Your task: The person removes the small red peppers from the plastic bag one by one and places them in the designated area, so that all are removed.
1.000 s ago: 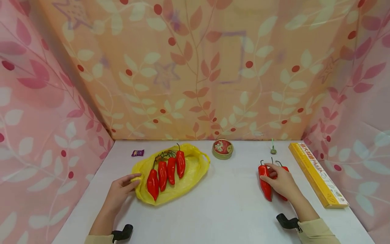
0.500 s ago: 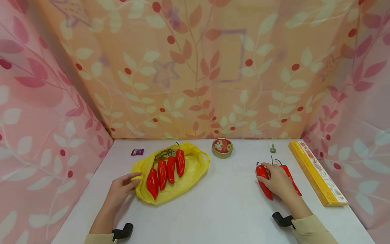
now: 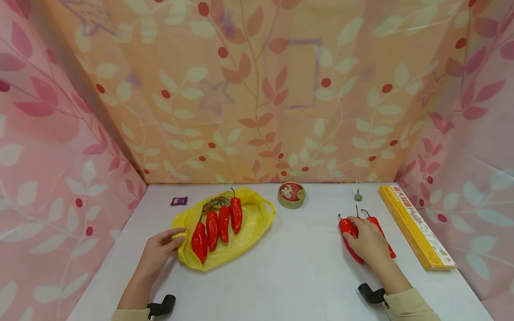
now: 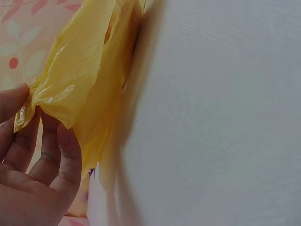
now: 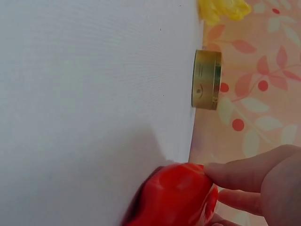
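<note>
Red peppers (image 3: 350, 236), glossy, prob. light, stiff, slippery: right hand (image 3: 367, 243) fingers curled round, grip mid-body; yellow bag (image 3: 249, 223) at 9 o'clock, left hand (image 3: 158, 252) fingers pinching its edge.

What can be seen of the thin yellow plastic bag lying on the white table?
The thin yellow plastic bag is crinkled, glossy and slightly see-through. It lies flattened on the white table, left of centre, with a looped handle at its far right end. Four red chilli peppers joined at dark stems rest on top of it. The left hand pinches its near left edge, lifting a fold, as the left wrist view shows. Nothing else touches it.
</note>
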